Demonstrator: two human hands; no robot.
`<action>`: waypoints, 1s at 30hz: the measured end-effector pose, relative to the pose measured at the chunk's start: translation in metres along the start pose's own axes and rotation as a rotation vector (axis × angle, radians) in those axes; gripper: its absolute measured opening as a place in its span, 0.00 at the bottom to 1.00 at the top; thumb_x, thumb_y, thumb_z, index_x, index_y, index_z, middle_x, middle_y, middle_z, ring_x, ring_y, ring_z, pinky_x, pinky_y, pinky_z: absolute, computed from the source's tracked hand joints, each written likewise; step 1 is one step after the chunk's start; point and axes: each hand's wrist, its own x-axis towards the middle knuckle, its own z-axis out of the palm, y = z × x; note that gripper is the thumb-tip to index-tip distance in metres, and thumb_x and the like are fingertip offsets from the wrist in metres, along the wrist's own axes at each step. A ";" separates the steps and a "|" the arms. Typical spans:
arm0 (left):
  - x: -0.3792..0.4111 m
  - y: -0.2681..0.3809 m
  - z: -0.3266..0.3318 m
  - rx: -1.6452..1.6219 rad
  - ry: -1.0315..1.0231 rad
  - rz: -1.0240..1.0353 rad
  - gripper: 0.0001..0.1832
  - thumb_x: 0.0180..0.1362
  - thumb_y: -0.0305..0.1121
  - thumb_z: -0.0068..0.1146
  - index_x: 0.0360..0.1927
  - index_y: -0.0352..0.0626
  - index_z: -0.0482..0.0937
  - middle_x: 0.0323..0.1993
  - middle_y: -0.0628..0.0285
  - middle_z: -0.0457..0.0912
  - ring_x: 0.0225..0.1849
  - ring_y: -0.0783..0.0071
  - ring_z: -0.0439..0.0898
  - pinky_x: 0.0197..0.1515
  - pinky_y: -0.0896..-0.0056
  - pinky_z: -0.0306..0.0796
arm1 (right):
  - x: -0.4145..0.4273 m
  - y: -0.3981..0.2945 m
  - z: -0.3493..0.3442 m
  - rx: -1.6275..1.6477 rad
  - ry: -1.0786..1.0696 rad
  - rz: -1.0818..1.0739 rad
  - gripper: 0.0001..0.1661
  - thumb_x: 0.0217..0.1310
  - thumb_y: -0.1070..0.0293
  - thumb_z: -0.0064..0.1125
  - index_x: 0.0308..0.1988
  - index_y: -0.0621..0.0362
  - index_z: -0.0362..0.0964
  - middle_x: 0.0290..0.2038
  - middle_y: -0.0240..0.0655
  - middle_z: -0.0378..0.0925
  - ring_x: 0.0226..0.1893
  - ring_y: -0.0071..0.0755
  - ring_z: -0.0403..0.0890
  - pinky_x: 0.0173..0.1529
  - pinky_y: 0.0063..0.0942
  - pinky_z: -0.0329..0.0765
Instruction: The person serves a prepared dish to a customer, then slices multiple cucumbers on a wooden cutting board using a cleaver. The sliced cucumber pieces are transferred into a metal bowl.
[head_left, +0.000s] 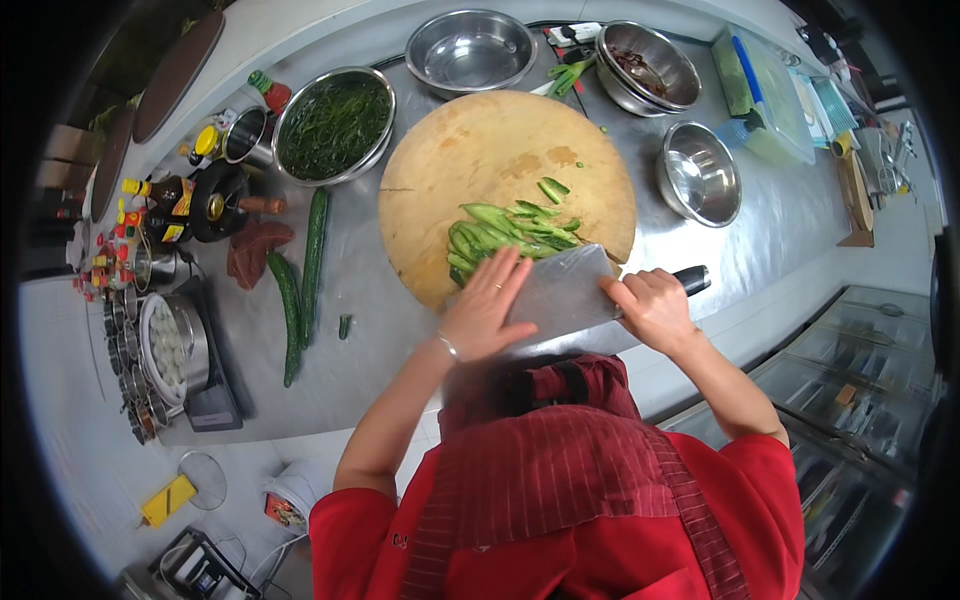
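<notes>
My right hand (654, 309) grips a broad cleaver (562, 292) by its black handle, the blade lying nearly flat at the near edge of a round wooden chopping board (487, 142). Beside the blade, my left hand (491, 307) rests with its fingers spread against a pile of cut cucumber pieces (499, 229); its palm side is hidden. A few green slices (553, 189) lie just beyond the pile. Two whole cucumbers (313, 262) are on the steel table left of the board, with a short cucumber end (344, 326) near them.
A steel bowl of green strands in liquid (335, 127), an empty steel basin (471, 52), stacked bowls (649, 71) and a smaller bowl (699, 174) surround the board. Bottles (169, 195), a reddish-brown cloth (255, 247) and a white-rimmed pot (174, 349) stand left. A lidded plastic bin (776, 105) is at right.
</notes>
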 end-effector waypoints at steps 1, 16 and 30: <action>0.000 -0.008 -0.005 0.045 -0.002 -0.020 0.42 0.59 0.53 0.50 0.69 0.39 0.50 0.71 0.46 0.47 0.72 0.51 0.45 0.71 0.53 0.41 | -0.007 0.008 -0.006 0.004 0.009 0.001 0.18 0.39 0.72 0.55 0.38 0.50 0.70 0.20 0.28 0.67 0.21 0.33 0.74 0.27 0.30 0.70; -0.016 -0.009 0.037 0.336 0.309 -0.382 0.64 0.31 0.63 0.69 0.70 0.48 0.50 0.71 0.40 0.40 0.73 0.42 0.36 0.67 0.33 0.31 | -0.039 -0.040 0.040 0.197 -0.198 0.747 0.12 0.61 0.59 0.54 0.39 0.55 0.68 0.22 0.44 0.77 0.21 0.52 0.79 0.25 0.45 0.75; 0.050 0.006 0.068 0.687 0.154 0.232 0.14 0.53 0.44 0.57 0.41 0.51 0.78 0.63 0.58 0.67 0.69 0.59 0.57 0.67 0.36 0.45 | -0.081 -0.001 0.041 1.516 -0.032 1.330 0.21 0.66 0.50 0.50 0.37 0.59 0.65 0.13 0.24 0.60 0.11 0.18 0.61 0.16 0.21 0.62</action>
